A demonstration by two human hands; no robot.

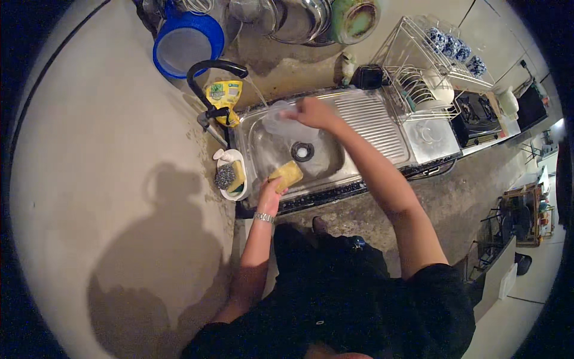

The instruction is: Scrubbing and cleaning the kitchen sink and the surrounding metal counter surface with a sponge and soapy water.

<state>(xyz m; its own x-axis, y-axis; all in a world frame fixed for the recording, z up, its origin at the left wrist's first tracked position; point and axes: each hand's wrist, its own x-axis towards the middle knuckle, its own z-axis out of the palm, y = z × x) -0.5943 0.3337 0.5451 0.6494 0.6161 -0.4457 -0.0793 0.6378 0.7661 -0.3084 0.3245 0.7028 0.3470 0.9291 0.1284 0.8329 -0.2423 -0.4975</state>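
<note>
My left hand [271,196], with a metal watch band at its wrist, grips a yellow sponge [287,175] over the near-left rim of the steel sink [252,157]. On the far side of the basin my right hand [310,113] is closed on a translucent plastic container [276,124]. The container's exact shape is blurred. A thin stream of water [258,91] runs from the black faucet [195,81] down toward the container. Below my right hand the dark-ringed drain [302,151] shows in the basin floor.
Left of the basin, a white caddy [236,195] holds a steel scourer [225,178] and another sponge. A yellow pouch [224,99] stands behind the faucet. Right lie the ribbed drainboard [372,125], a dish rack [418,78] and a stove [478,116]. Pans and a blue basin [188,46] hang beyond.
</note>
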